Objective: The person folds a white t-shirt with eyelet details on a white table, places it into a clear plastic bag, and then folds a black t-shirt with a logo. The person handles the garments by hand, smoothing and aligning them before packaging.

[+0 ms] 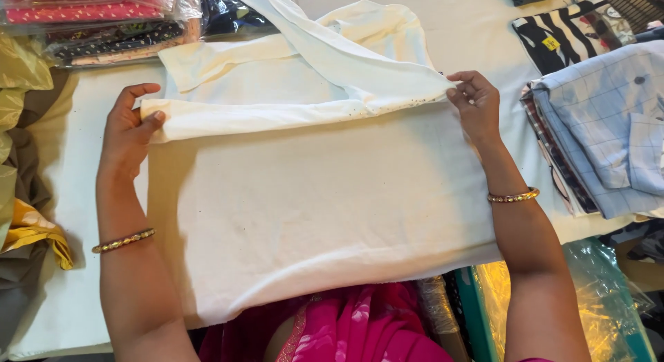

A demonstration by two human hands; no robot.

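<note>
Left hand (130, 127) at nine o'clock and right hand (475, 103) at three o'clock each pinch the folded edge of the cream cotton garment (311, 196).

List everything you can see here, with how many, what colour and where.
white cloth: one, cream-white, centre of table, top edge folded over
table: one, pale cover, under the cloth
packed fabrics: a stack, pink and dark, wrapped in clear plastic, top left
checked shirts: a pile, light blue, right
striped cloth: one, black and white, top right
yellow-olive cloth: a heap, left edge
bangles: two, gold, one on each wrist
left hand: grip on the fold's left end
right hand: grip on the fold's right end
</note>
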